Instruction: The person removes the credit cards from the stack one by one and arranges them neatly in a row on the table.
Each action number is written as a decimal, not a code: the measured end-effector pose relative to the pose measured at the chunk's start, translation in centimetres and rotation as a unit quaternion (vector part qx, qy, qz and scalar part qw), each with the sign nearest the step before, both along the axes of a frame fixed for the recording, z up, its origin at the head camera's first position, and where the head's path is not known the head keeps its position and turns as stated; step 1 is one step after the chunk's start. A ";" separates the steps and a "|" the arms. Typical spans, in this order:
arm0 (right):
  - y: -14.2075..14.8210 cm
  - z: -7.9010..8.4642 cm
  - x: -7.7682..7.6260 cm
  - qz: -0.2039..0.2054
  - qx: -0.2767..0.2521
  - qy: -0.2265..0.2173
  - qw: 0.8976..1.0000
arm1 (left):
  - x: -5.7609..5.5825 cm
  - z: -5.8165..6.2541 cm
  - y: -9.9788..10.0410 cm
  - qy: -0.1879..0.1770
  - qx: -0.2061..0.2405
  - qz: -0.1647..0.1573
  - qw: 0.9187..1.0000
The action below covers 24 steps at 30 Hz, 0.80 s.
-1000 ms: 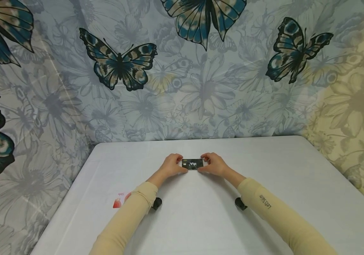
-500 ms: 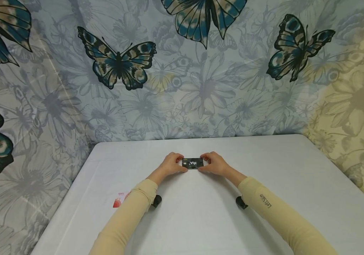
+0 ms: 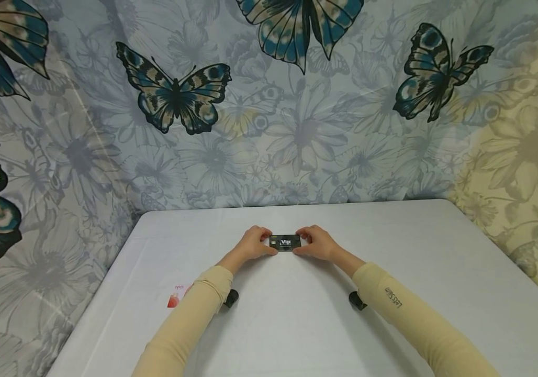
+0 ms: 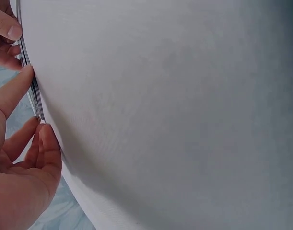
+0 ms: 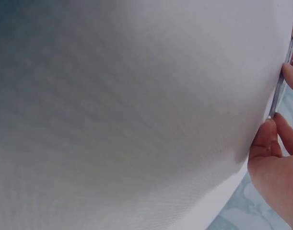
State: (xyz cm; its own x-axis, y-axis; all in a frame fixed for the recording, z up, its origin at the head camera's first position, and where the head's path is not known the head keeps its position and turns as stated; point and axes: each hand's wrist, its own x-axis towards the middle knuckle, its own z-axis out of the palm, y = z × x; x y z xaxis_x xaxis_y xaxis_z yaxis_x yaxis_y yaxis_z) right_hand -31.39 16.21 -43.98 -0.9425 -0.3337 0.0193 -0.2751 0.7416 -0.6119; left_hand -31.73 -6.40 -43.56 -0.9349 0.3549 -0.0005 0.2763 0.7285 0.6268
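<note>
A small stack of cards [image 3: 285, 242] is at the far middle of the white table, its top card black with "Vip" in pale letters and a chip at the left. My left hand [image 3: 253, 245] pinches its left end between thumb and fingers. On the opposite end, my right hand [image 3: 317, 243] does the same. Several thin layers show along the edge of the card stack [image 4: 37, 98] in the left wrist view, with the left hand [image 4: 29, 163] at its near end. The right wrist view shows the stack's edge [image 5: 278, 91] beside the right hand [image 5: 273, 158].
A red-and-white printed card [image 3: 174, 299] lies on the white table [image 3: 288, 324], partly hidden by the left sleeve [image 3: 189, 314]. Black wrist devices [image 3: 357, 300] sit below both forearms. Behind the table's far edge rises a cloth backdrop [image 3: 306, 141] with butterflies.
</note>
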 end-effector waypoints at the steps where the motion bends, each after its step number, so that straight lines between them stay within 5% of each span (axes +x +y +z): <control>1: 0.0 0.0 0.0 0.000 -0.001 0.000 1.000 | 0.0 0.0 0.0 0.001 0.000 0.000 1.000; 24: 0.0 0.0 1.3 -0.010 -0.086 0.025 0.996 | 1.0 0.1 0.3 0.008 0.072 0.019 0.997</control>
